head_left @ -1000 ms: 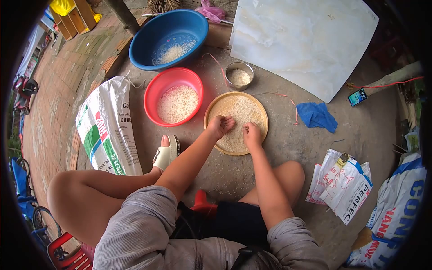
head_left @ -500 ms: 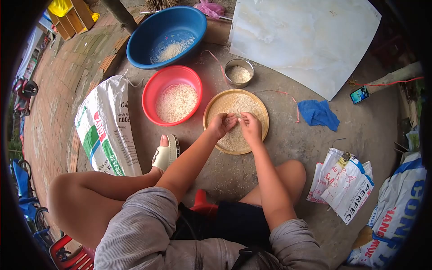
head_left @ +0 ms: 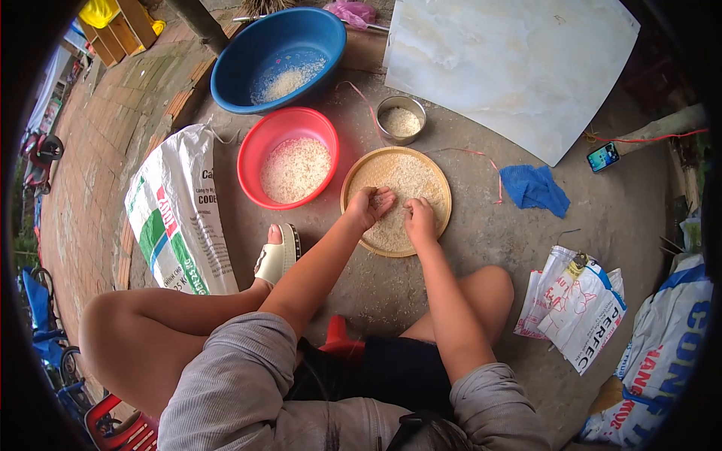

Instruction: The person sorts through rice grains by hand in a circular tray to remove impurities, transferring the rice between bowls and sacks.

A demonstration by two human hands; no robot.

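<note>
A round woven tray (head_left: 444,220) with rice grains (head_left: 410,174) spread over it lies on the ground in front of me. Over its left part, my left hand (head_left: 371,207) is turned palm up with the fingers stretched out and slightly cupped; whether grains lie in the palm is too small to tell. My right hand (head_left: 420,221) is above the tray's right part, thumb and fingertips pressed together and pointing down toward the rice. What sits in that pinch, if anything, is hidden.
Beyond the tray stand a metal bowl (head_left: 383,134), a red basin (head_left: 246,174) and a blue basin (head_left: 226,79), each holding rice. A blue cloth (head_left: 534,190), a phone (head_left: 602,157) and a torn bag (head_left: 575,301) lie right; a white sack (head_left: 177,218) lies left.
My right hand has moved down and slightly right, away from the left fingers, and its fingertips now point down. The left hand has barely moved.
</note>
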